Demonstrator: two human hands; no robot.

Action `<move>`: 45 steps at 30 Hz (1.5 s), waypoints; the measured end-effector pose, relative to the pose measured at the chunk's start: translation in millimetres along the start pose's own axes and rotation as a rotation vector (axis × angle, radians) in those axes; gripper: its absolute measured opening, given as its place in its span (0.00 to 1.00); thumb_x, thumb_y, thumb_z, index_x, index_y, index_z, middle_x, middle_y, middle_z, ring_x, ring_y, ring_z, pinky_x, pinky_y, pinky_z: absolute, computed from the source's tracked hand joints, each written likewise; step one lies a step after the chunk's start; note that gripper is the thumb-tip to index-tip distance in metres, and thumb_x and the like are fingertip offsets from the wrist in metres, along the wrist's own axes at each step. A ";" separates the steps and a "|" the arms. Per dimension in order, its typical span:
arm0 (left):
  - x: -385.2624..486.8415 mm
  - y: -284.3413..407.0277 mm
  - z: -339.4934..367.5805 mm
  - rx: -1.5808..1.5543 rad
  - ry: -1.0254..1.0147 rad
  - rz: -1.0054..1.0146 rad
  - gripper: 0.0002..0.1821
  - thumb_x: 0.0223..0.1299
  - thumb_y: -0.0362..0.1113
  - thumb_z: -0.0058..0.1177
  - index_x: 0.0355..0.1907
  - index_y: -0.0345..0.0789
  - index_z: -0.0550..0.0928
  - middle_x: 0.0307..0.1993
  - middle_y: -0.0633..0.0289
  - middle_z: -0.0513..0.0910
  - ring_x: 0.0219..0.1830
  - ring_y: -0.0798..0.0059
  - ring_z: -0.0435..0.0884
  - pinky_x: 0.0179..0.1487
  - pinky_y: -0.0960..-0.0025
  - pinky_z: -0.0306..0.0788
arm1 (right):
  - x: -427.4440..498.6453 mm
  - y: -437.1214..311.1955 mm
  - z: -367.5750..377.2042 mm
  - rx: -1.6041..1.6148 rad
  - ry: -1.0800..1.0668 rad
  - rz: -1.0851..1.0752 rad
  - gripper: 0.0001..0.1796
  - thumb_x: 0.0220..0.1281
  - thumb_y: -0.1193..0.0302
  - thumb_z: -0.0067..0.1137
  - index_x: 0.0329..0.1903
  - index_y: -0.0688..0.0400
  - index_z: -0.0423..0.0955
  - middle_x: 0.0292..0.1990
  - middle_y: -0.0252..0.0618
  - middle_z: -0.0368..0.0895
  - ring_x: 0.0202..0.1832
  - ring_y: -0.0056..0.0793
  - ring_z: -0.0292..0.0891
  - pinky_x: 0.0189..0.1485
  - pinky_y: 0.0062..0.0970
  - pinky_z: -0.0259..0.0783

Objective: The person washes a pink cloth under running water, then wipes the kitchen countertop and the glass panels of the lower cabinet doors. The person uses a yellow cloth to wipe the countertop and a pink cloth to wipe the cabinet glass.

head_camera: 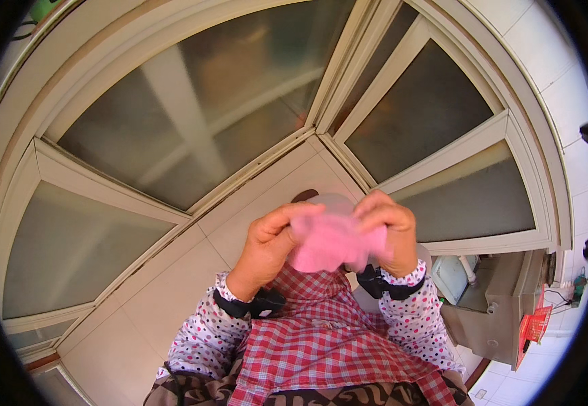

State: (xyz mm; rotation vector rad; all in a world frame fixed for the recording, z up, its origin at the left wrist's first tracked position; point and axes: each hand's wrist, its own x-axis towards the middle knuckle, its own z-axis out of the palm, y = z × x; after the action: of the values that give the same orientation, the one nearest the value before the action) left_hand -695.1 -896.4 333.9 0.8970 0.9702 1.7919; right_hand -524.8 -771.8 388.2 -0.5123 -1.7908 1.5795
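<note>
A pink cloth [327, 243] is stretched between my two hands in front of my body, above the red checked apron [314, 325]. My left hand [268, 243] pinches its left side between thumb and fingers. On the other side my right hand [393, 228] grips the cloth's right part, and the fingers there are blurred. The cloth is blurred too and bunched, so its exact shape cannot be made out. Behind it a round, greyish translucent thing [332, 203] shows in part; what it is cannot be told.
Framed frosted-glass panels [253, 101] meet in a corner ahead of me, above a tiled floor [172, 284]. To the right stands a metal cabinet [502, 304] with a pale basin [451, 276] and a pipe inside. A red plastic basket [538, 325] is at its far side.
</note>
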 end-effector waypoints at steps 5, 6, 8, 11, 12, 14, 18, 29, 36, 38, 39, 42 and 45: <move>5.3 -2.8 1.3 -0.487 0.040 -0.221 0.20 0.73 0.29 0.43 0.65 0.33 0.74 0.48 0.60 0.82 0.47 0.75 0.82 0.50 0.71 0.76 | 5.6 2.4 -1.3 0.055 -0.010 0.005 0.06 0.50 0.83 0.64 0.27 0.59 0.83 0.39 0.42 0.81 0.40 0.30 0.77 0.46 0.26 0.72; 6.4 -4.7 0.3 -0.578 0.081 -0.242 0.22 0.74 0.31 0.43 0.68 0.34 0.70 0.48 0.61 0.82 0.46 0.75 0.82 0.48 0.71 0.77 | 7.0 4.4 -0.2 0.041 0.043 0.051 0.06 0.52 0.84 0.61 0.27 0.60 0.82 0.41 0.42 0.80 0.42 0.30 0.77 0.48 0.27 0.72; 6.6 -8.8 -5.0 -0.733 -0.020 -0.173 0.30 0.76 0.49 0.45 0.74 0.38 0.61 0.55 0.56 0.80 0.55 0.70 0.81 0.52 0.66 0.79 | 10.6 10.3 4.4 -0.055 0.114 -0.027 0.07 0.51 0.85 0.60 0.28 0.60 0.82 0.41 0.42 0.80 0.43 0.31 0.77 0.49 0.27 0.71; 5.9 -16.9 -12.1 -0.623 -0.049 -0.336 0.35 0.73 0.59 0.47 0.73 0.40 0.64 0.56 0.56 0.79 0.55 0.68 0.81 0.51 0.65 0.79 | 19.5 20.6 11.3 -0.199 0.117 -0.107 0.08 0.52 0.87 0.58 0.29 0.61 0.82 0.43 0.42 0.79 0.44 0.32 0.76 0.50 0.28 0.71; 5.1 -19.2 -14.9 -0.573 -0.098 -0.475 0.38 0.70 0.62 0.49 0.72 0.38 0.64 0.58 0.57 0.79 0.55 0.67 0.81 0.55 0.63 0.78 | 21.6 23.4 12.7 -0.249 0.095 -0.145 0.09 0.52 0.87 0.57 0.30 0.61 0.82 0.43 0.42 0.78 0.44 0.32 0.76 0.51 0.28 0.71; 1.2 -22.5 -18.1 -0.528 -0.074 -0.403 0.38 0.70 0.60 0.51 0.71 0.37 0.64 0.59 0.58 0.78 0.56 0.66 0.81 0.58 0.60 0.76 | 24.4 27.6 13.4 -0.356 0.022 -0.167 0.12 0.51 0.89 0.54 0.32 0.62 0.83 0.45 0.43 0.77 0.46 0.34 0.76 0.51 0.28 0.71; -8.2 -25.6 -17.7 -0.634 0.052 -0.271 0.38 0.69 0.54 0.57 0.72 0.34 0.62 0.61 0.57 0.77 0.61 0.65 0.78 0.64 0.57 0.72 | 25.1 32.0 15.6 -0.444 -0.049 -0.252 0.16 0.47 0.92 0.52 0.35 0.63 0.83 0.45 0.45 0.77 0.47 0.37 0.76 0.51 0.29 0.72; -11.7 -5.0 -51.3 0.305 0.398 0.065 0.35 0.62 0.22 0.47 0.73 0.36 0.59 0.45 0.61 0.77 0.45 0.74 0.77 0.50 0.70 0.72 | 38.4 11.9 39.3 -0.238 -0.357 0.245 0.40 0.49 0.80 0.64 0.70 0.58 0.67 0.62 0.43 0.74 0.62 0.31 0.72 0.68 0.34 0.63; -22.3 15.2 -36.3 0.069 0.228 0.091 0.47 0.61 0.35 0.66 0.77 0.37 0.53 0.49 0.60 0.79 0.54 0.72 0.77 0.61 0.70 0.70 | 34.9 18.7 80.7 0.127 -0.125 0.378 0.20 0.56 0.83 0.64 0.52 0.63 0.73 0.44 0.36 0.82 0.44 0.21 0.80 0.49 0.22 0.76; -25.7 14.0 -38.2 0.144 0.232 0.033 0.45 0.60 0.39 0.67 0.75 0.38 0.57 0.48 0.63 0.79 0.51 0.74 0.77 0.59 0.69 0.72 | 36.6 15.9 83.9 0.125 -0.163 0.356 0.20 0.56 0.83 0.64 0.53 0.63 0.73 0.44 0.36 0.82 0.44 0.21 0.80 0.50 0.22 0.76; -26.7 12.5 -40.2 0.182 0.222 0.024 0.44 0.60 0.40 0.68 0.74 0.38 0.58 0.48 0.64 0.79 0.50 0.75 0.77 0.57 0.68 0.73 | 37.4 14.3 85.6 0.121 -0.174 0.321 0.21 0.56 0.83 0.64 0.53 0.63 0.73 0.45 0.36 0.82 0.45 0.21 0.80 0.50 0.23 0.76; -33.3 6.2 -41.8 0.032 0.136 -0.059 0.33 0.65 0.41 0.63 0.69 0.34 0.69 0.55 0.61 0.80 0.58 0.77 0.76 0.60 0.68 0.72 | 35.7 11.4 88.2 0.129 -0.311 0.360 0.22 0.57 0.82 0.65 0.55 0.62 0.73 0.45 0.35 0.82 0.47 0.22 0.80 0.51 0.22 0.75; -40.3 12.6 -43.8 0.176 0.259 -0.067 0.22 0.70 0.38 0.58 0.63 0.34 0.77 0.54 0.62 0.81 0.54 0.78 0.78 0.58 0.72 0.73 | 39.4 6.3 78.6 -0.063 -0.364 0.272 0.25 0.58 0.79 0.65 0.59 0.62 0.74 0.49 0.38 0.82 0.52 0.24 0.78 0.52 0.24 0.74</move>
State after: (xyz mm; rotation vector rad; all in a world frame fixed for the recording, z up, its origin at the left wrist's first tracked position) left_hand -723.6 -948.0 319.0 0.7403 1.3245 1.8158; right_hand -608.7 -798.6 389.1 -0.5423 -2.1170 1.9039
